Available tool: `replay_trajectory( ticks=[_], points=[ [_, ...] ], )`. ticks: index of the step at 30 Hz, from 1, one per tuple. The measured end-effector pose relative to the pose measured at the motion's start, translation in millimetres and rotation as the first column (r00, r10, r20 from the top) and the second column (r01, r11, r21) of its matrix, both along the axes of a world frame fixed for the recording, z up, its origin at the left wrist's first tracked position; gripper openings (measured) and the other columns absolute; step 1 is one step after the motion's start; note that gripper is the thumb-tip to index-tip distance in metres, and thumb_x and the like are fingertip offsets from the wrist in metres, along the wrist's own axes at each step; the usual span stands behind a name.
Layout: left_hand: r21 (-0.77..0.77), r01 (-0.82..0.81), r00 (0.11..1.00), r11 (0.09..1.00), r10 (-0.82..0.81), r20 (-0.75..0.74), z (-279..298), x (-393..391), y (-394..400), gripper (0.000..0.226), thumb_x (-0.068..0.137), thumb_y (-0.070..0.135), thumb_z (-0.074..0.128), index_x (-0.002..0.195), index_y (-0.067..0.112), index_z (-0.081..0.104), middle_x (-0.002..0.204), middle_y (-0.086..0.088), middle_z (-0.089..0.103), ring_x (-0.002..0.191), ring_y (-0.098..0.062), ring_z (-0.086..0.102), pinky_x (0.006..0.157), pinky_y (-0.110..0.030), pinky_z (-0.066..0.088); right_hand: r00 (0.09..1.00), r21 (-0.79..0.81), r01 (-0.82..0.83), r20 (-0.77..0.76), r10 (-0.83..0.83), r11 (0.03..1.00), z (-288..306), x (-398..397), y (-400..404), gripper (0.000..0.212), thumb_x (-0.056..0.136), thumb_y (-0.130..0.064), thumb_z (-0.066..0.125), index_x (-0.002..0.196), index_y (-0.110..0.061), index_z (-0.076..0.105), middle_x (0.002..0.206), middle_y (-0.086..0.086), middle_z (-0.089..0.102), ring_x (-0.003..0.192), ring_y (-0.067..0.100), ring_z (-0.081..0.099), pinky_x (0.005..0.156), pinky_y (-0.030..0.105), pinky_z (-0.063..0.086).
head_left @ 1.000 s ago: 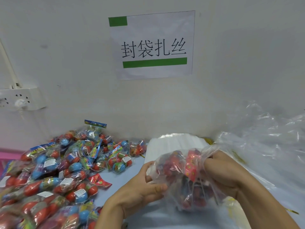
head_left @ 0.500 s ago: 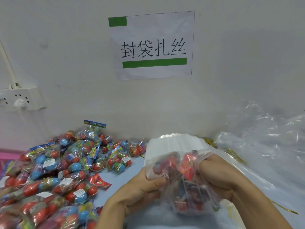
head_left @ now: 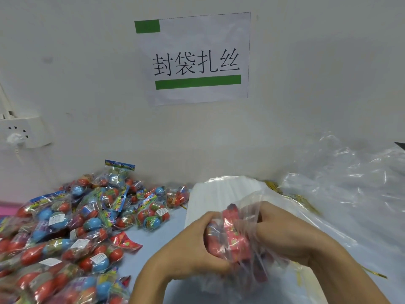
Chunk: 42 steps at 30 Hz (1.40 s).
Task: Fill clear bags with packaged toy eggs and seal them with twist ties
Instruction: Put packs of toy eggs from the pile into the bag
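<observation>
Clear bag [head_left: 247, 233] in both hands' grip

a packing workstation in a small workshop: a printed station sign [head_left: 198, 60] on the wall, heaped packaged toy eggs [head_left: 72, 227], stacked clear bags [head_left: 341, 194].

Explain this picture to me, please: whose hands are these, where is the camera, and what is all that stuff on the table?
No machine here: a person wears a camera on the head, looking down at their own hands. The left hand and right hand both grip a clear bag stuffed with packaged toy eggs. On the table, to the left, lies a pile of egg packs. Behind the hands sits a white stack, and loose clear plastic to the right. The paper sign hangs on the wall.
</observation>
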<state>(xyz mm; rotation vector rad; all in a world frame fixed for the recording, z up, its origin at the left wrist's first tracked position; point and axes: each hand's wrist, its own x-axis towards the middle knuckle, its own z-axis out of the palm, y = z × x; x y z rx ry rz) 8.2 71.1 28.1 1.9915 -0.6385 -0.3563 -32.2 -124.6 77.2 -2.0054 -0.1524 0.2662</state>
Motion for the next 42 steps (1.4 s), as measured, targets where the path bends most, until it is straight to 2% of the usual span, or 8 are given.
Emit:
replay_trajectory(
  ticks=[7,12,17,20,25,30,37,42],
  points=[
    [-0.109,-0.083,0.996,0.991,0.08,-0.03,-14,3,4,0.049,0.068,0.022,0.077,0.113,0.034,0.06,0.09,0.004,0.073,0.079,-0.01,0.068,0.073,-0.027,0.056,0.96,-0.347,0.181,0.263,-0.09,0.92,17,-2,-26,0.034,0.1,-0.023,0.052,0.091,0.006,0.066,0.063,0.008,0.056,0.055,0.011,0.064,0.059,0.021,0.05],
    [-0.209,-0.115,0.992,0.971,0.103,-0.067,-17,4,8,0.048,0.065,0.028,0.08,0.108,0.044,0.062,0.089,0.005,0.074,0.078,-0.007,0.07,0.069,-0.018,0.052,0.812,-0.245,0.45,0.512,-0.28,0.859,38,-11,-47,0.009,0.09,-0.032,0.067,0.083,-0.032,0.072,0.075,-0.012,0.072,0.069,-0.004,0.065,0.058,0.011,0.049],
    [-0.211,-0.12,0.991,0.97,0.103,-0.089,-17,3,8,0.053,0.064,0.035,0.082,0.108,0.053,0.059,0.107,0.001,0.074,0.098,-0.017,0.072,0.078,-0.023,0.056,0.953,-0.574,0.285,0.081,-0.293,0.768,18,-10,-67,0.041,0.094,-0.052,0.059,0.125,-0.026,0.06,0.114,-0.007,0.071,0.088,0.007,0.063,0.089,0.026,0.051],
    [-0.19,-0.099,0.991,0.977,0.081,-0.104,-16,2,10,0.056,0.065,0.029,0.08,0.115,0.045,0.058,0.102,-0.002,0.074,0.091,-0.016,0.072,0.077,-0.024,0.055,0.962,-0.271,0.264,0.008,-0.272,0.926,11,-7,-63,0.014,0.095,-0.023,0.065,0.093,-0.014,0.075,0.078,0.0,0.078,0.066,0.009,0.067,0.072,0.026,0.06],
    [-0.093,-0.045,0.996,0.995,0.037,-0.087,-7,2,17,0.073,0.073,0.017,0.082,0.133,0.038,0.047,0.117,0.003,0.071,0.106,-0.017,0.07,0.09,-0.034,0.057,0.85,0.051,0.438,0.302,-0.432,0.898,20,-1,-58,0.021,0.093,-0.007,0.061,0.079,-0.013,0.076,0.06,0.001,0.071,0.05,0.005,0.059,0.05,0.016,0.047],
    [-0.123,0.031,0.993,0.992,-0.044,-0.108,4,3,28,0.102,0.057,0.027,0.092,0.137,0.049,0.033,0.129,0.036,0.055,0.122,0.012,0.052,0.088,-0.008,0.047,0.821,0.393,0.34,0.32,-0.473,0.855,22,1,-44,0.02,0.095,-0.001,0.06,0.084,-0.008,0.076,0.056,-0.001,0.064,0.05,0.008,0.056,0.051,0.016,0.047],
    [-0.349,-0.146,0.986,0.926,0.163,0.022,3,7,27,0.033,0.082,0.025,0.079,0.113,0.019,0.071,0.119,0.003,0.072,0.115,-0.01,0.065,0.088,-0.015,0.052,0.847,0.508,0.158,0.372,-0.381,0.847,22,2,-37,0.029,0.098,0.003,0.055,0.087,-0.015,0.075,0.063,0.003,0.06,0.055,0.011,0.052,0.052,0.018,0.046],
    [-0.477,-0.221,0.97,0.85,0.242,-0.019,-2,13,25,0.038,0.078,0.03,0.075,0.109,0.009,0.069,0.113,-0.008,0.073,0.112,-0.023,0.067,0.098,-0.037,0.051,0.819,0.583,0.152,0.378,-0.432,0.798,22,6,-40,0.029,0.099,0.002,0.053,0.092,-0.019,0.072,0.063,0.002,0.058,0.056,0.013,0.052,0.051,0.019,0.046]
  ],
)
